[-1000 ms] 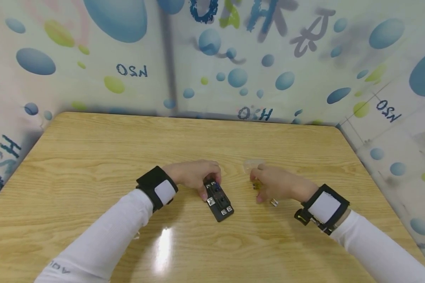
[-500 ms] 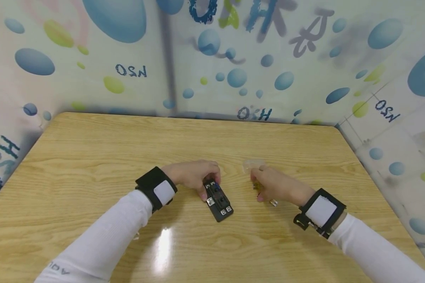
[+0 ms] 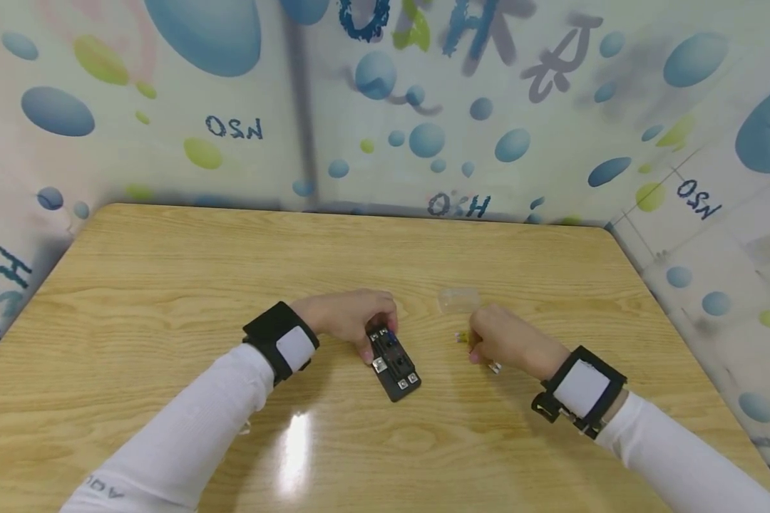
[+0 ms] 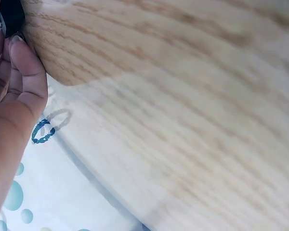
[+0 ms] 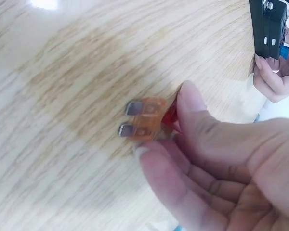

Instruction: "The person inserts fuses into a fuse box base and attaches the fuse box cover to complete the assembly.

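Note:
My left hand (image 3: 349,315) grips the far end of a black fuse block (image 3: 396,367) with silvery terminals, which lies aslant on the table. In the left wrist view only a corner of this block shows by the fingertips. Right of it, my right hand (image 3: 508,340) is low over the table with curled fingers. A red blade fuse (image 5: 171,117) sits at the thumb tip, partly hidden behind it, between thumb and fingers. Beside the index fingertip is an orange blade fuse (image 5: 147,120), its two metal prongs pointing away from the hand. A small clear-and-silver piece (image 3: 495,368) shows near the hand's lower edge.
A clear plastic case or bag (image 3: 458,299) lies just beyond the right hand. The wooden table (image 3: 199,256) ends at a patterned wall sheet (image 3: 334,107) behind and at both sides. Both wrists wear black straps.
The right hand has drawn slightly to the right and its fingers have curled in, uncovering the orange fuse and the clear case. The left hand and the fuse block stay put.

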Action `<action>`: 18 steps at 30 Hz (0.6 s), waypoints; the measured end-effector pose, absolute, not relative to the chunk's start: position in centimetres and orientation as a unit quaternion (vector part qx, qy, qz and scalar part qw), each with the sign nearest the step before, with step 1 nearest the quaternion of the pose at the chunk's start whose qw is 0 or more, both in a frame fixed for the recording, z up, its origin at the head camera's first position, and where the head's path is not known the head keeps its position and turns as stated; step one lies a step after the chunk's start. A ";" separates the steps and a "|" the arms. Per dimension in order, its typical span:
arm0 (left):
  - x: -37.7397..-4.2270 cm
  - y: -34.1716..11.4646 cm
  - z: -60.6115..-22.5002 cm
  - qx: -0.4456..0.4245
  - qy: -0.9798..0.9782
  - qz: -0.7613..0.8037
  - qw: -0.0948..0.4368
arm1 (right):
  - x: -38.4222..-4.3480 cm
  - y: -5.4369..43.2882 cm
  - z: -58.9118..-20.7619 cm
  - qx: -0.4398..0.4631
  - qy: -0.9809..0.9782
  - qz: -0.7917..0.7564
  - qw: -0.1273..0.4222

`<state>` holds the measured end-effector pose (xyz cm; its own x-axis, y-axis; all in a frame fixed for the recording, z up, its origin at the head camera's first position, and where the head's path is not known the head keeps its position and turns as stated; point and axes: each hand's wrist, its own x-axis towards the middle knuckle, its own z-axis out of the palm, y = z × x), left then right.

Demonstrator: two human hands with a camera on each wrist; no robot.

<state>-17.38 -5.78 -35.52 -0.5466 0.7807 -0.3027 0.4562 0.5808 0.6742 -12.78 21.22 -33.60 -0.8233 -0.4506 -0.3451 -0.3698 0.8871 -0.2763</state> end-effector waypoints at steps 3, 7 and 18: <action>-17.4 -5.8 -35.6 0.373 0.835 0.272 0.299 | -12.7 21.1 -33.5 -0.225 0.948 -0.103 0.200; -17.4 -5.7 -35.6 0.376 0.834 0.273 0.298 | -12.6 20.9 -33.4 -0.232 0.948 -0.101 0.195; -17.4 -5.8 -35.5 0.381 0.834 0.269 0.295 | -12.4 20.9 -33.5 -0.190 0.956 -0.120 0.187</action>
